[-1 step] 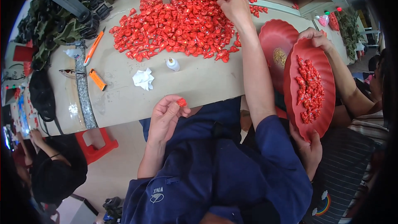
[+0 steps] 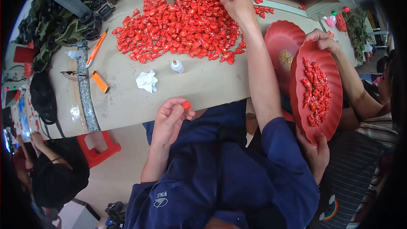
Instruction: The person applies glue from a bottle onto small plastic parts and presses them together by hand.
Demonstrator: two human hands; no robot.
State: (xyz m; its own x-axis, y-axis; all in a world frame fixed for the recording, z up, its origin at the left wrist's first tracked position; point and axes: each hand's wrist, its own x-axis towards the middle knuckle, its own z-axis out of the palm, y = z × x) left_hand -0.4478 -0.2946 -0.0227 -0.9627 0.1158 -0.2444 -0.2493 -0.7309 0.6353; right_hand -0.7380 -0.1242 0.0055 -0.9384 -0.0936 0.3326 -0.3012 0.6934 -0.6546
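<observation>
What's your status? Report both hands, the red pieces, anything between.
Left hand pinching a small red piece. Right hand at the red pile, grip unclear. White bottle and crumpled tissue between left hand and pile.

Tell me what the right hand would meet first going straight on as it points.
Probably the heap of small red pieces; the right hand points left across it, though its height above is unclear.
</observation>
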